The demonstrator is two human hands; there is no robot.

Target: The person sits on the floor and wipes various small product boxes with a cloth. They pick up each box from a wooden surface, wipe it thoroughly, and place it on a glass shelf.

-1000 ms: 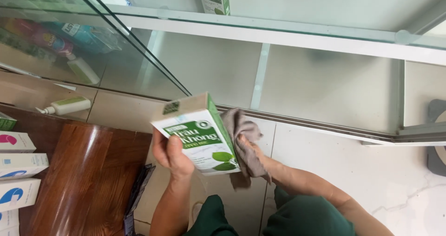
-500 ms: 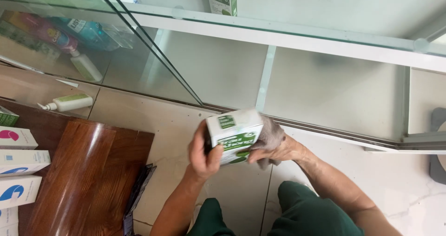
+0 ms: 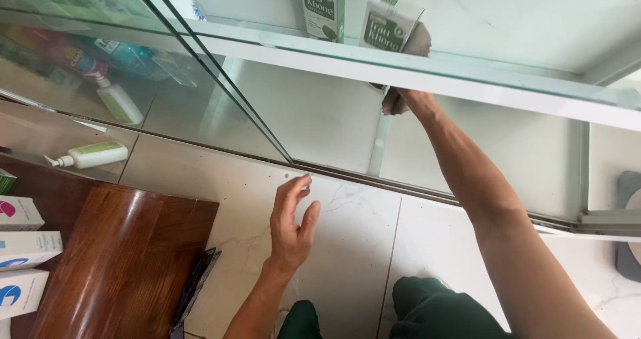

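Note:
My right hand reaches up into a glass cabinet and grips a green and white carton together with a grey-brown cloth. The carton stands tilted on the glass shelf, whose white front edge hides my fingers. A second carton of the same kind stands upright just to its left. Lower down, my left hand hovers over the pale floor tiles, fingers apart and holding nothing.
A sliding glass door stands slid to the left on the cabinet's floor track. A white pump bottle lies by it. A dark wooden table at the lower left carries white boxes. A grey object sits at the right edge.
My right hand has lifted the carton and cloth from in front of my knees up onto the shelf. My left hand has let go of the carton and dropped away, open.

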